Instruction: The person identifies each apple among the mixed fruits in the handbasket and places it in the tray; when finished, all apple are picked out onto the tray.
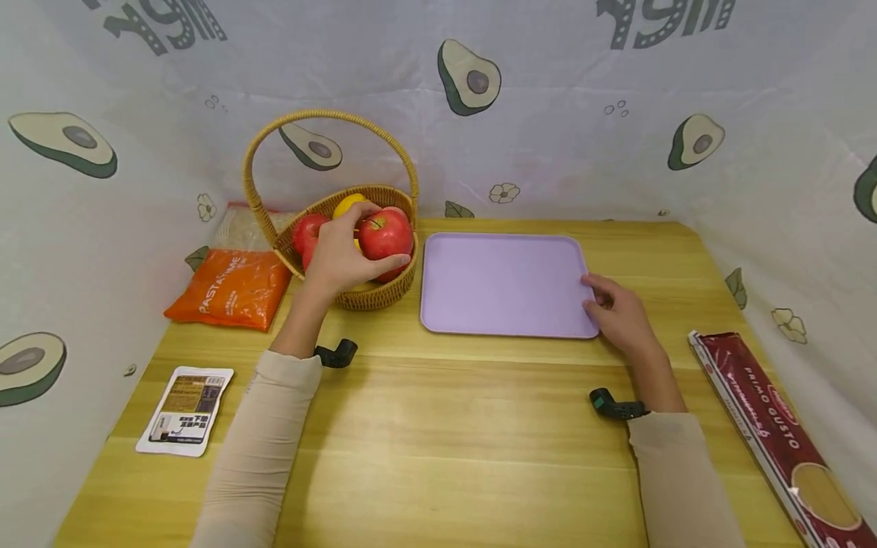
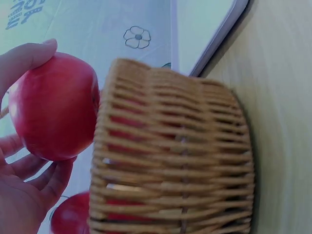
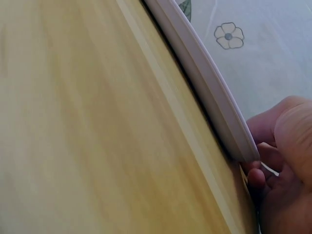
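Note:
My left hand (image 1: 337, 255) grips a red apple (image 1: 386, 233) at the top of a wicker basket (image 1: 373, 298) with a tall arched handle. In the left wrist view, thumb and fingers wrap the apple (image 2: 56, 107) from opposite sides, just beyond the basket's rim (image 2: 105, 122). More red apples (image 1: 310, 228) and a yellow fruit (image 1: 349, 203) lie inside, partly hidden by the hand. Right of the basket, a flat lilac tray (image 1: 503, 283) lies on the table. My right hand (image 1: 625, 318) holds its right edge near the front corner, fingertips at the rim.
At the left lie an orange pasta bag (image 1: 233, 289), a clear bag (image 1: 240, 228) behind it and a white packet (image 1: 185, 411) nearer me. A long red pasta package (image 1: 781, 434) lies along the right side. Avocado-print cloth (image 1: 548, 152) encloses the wooden table (image 1: 466, 434).

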A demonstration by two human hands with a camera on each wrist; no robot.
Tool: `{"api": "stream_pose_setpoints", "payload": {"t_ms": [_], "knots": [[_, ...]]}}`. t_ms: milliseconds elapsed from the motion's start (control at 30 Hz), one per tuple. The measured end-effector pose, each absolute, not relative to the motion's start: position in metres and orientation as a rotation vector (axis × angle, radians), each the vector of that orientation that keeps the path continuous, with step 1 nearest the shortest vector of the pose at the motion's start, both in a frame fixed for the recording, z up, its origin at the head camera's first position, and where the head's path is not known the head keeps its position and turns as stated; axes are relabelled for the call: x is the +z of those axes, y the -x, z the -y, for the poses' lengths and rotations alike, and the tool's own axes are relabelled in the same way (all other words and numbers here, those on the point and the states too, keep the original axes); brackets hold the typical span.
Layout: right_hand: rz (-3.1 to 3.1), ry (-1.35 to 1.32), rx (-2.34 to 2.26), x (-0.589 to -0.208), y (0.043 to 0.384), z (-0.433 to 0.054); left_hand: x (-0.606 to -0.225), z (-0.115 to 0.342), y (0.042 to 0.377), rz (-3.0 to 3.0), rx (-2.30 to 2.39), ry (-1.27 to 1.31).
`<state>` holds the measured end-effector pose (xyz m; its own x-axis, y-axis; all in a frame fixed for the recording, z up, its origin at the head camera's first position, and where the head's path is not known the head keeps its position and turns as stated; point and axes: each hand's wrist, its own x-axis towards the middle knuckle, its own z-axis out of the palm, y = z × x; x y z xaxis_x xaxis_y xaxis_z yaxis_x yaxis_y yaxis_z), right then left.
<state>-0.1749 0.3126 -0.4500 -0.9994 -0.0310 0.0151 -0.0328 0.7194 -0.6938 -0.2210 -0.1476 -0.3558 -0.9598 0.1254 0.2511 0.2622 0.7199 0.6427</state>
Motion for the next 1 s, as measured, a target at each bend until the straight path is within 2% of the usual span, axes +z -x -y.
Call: {"api": "stream_pose_setpoints", "payload": {"t_ms": [733, 1000], "knots": [[2.860, -0.042, 1.135, -0.452, 0.180, -0.315, -0.367, 0.076, 0.222, 2.650, -1.343, 0.566], [2.880, -0.023, 1.144, -0.454, 0.178, -0.312, -0.375, 0.047, 0.224, 2.765, -1.306, 0.444]]}}
